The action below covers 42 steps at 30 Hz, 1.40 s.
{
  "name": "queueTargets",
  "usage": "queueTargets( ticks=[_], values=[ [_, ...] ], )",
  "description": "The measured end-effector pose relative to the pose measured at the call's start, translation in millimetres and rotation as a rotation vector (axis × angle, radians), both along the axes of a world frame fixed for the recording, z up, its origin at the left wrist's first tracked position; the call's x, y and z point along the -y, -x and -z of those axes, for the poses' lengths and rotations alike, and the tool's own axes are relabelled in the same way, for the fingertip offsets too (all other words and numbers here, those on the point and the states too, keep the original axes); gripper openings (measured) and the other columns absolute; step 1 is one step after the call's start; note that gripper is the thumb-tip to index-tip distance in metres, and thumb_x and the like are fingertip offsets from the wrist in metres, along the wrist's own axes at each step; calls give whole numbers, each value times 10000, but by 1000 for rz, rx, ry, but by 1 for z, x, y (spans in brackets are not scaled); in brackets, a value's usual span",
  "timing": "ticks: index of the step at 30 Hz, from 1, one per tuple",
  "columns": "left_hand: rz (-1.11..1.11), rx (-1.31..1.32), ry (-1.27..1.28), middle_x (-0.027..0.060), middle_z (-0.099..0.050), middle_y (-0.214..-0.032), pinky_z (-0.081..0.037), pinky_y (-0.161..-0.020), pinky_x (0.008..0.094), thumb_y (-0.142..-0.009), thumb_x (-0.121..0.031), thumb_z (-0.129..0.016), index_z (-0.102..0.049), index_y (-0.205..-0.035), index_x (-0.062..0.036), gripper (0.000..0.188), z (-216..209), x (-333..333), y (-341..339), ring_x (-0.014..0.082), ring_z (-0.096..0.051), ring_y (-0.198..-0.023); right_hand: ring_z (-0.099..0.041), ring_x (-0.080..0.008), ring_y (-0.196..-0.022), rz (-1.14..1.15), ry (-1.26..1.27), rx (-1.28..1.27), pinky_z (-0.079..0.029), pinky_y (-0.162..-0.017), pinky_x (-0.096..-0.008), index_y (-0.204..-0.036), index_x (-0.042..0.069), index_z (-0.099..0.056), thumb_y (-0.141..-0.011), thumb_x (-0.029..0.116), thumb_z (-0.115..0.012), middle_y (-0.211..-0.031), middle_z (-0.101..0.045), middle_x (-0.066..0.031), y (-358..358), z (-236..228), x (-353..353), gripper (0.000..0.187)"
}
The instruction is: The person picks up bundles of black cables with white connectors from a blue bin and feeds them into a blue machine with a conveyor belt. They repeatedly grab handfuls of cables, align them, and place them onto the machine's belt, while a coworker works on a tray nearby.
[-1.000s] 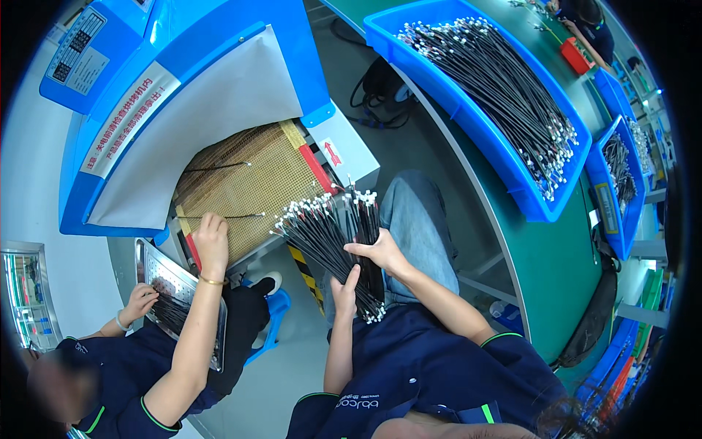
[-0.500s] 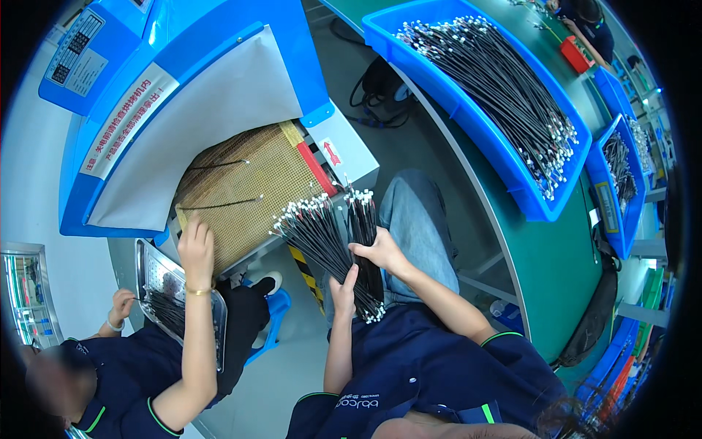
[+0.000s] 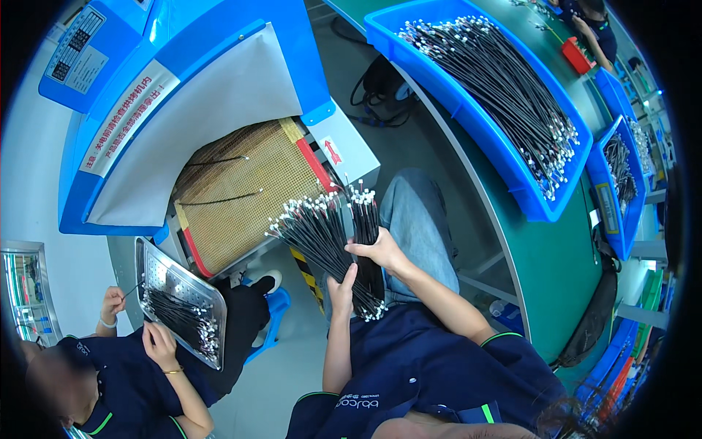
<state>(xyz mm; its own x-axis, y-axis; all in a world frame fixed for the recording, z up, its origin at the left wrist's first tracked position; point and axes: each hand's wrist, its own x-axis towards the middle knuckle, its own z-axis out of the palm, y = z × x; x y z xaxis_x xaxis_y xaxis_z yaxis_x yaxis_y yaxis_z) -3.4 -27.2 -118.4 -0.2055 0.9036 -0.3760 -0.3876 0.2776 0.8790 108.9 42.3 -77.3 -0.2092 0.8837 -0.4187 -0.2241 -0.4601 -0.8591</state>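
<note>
Left hand (image 3: 341, 293): gripping wide cable bundle (image 3: 314, 240) | Right hand (image 3: 379, 250), just beyond left: gripping narrow cable bundle (image 3: 363, 223) | Care: light grip, white connectors (image 3: 292, 208) beyond hands unpinched, bundle tops apart.

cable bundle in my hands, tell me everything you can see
The cable bundle is many slim black, plastic-looking cables with small white connectors at both ends. Held before you, it narrows nearest you and fans at the far end into a wider left clump and narrower right one. Your left hand and right hand grip it.
</note>
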Motion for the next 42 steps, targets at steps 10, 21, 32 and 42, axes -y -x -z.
queueTargets(
  ticks=[10, 21, 32, 42],
  values=[
    [17, 97, 68, 49, -542, -907, -415, -703, 227, -746, -47, -574, -494, -978, 12, 252, 3, 1, 3, 104, -524, -772, -519, -82, -656, 38, -52, 16, -443, -605, -240, -785, 4, -555, -646, 64, -653, -738, -561, -29, -3, 12, 1, 179],
    [-20, 37, 24, 68, -508, -1027, -384, -809, 256, -730, -44, -595, -468, -1056, 22, 357, -3, 0, -3, 133, -500, -905, -499, -59, -634, 15, -65, 12, -412, -591, -220, -707, 31, -570, -657, 82, -668, -685, -554, 9, 2, 10, 0, 121],
    [3, 10, 19, 62, -535, -955, -411, -745, 243, -732, -49, -591, -502, -999, 22, 290, -1, 0, -3, 123, -524, -833, -473, -51, -592, 63, -67, 93, -387, -547, -213, -667, 54, -531, -635, 76, -684, -632, -511, 27, 1, 10, 2, 158],
    [-3, 56, 52, 51, -557, -855, -433, -662, 218, -735, -44, -588, -522, -937, 16, 221, 0, 1, -3, 100, -538, -721, -499, -67, -622, 57, -64, -4, -415, -579, -230, -719, 33, -550, -660, 55, -639, -679, -538, 4, 0, 16, 1, 108]
  ],
)
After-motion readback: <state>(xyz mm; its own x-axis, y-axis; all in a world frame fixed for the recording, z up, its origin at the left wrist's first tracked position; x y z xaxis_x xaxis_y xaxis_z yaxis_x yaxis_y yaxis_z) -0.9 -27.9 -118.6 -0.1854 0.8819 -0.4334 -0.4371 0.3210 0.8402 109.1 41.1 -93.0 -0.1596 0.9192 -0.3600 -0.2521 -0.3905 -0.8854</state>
